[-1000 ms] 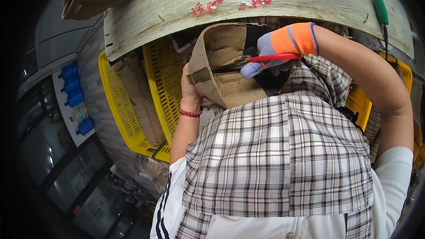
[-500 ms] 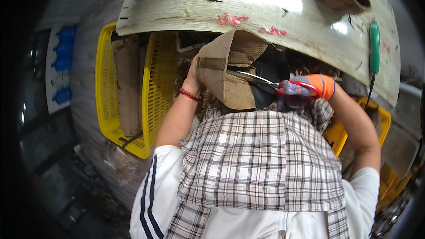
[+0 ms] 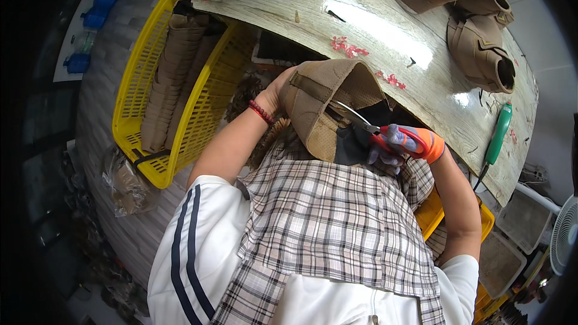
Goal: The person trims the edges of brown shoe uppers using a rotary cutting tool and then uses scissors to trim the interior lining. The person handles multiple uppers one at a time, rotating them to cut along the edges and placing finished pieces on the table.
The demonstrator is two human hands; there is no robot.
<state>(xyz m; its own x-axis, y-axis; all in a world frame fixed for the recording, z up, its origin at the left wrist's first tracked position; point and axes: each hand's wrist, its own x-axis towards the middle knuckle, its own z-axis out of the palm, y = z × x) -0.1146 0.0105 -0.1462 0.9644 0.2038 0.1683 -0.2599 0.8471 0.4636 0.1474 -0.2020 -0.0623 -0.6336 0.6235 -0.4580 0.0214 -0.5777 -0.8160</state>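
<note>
Tan shoe upper (image 3: 328,105) gripped by left hand (image 3: 278,91), gloved right hand (image 3: 400,144) squeezing one scissors (image 3: 361,123), three uppers (image 3: 463,12) on table (image 3: 385,30)

A shoe workshop: tan shoe uppers (image 3: 481,48) on a worn workbench (image 3: 385,36), more stacked in a yellow crate (image 3: 135,96).

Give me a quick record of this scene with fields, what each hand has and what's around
left hand: holds the tan shoe upper
right hand: gloved, grips red-handled scissors at the upper
table: wood-grain top, over the lap
on table: three more uppers, green tool
left side: yellow basket holding stacked tan pieces
lap: plaid cloth
</note>
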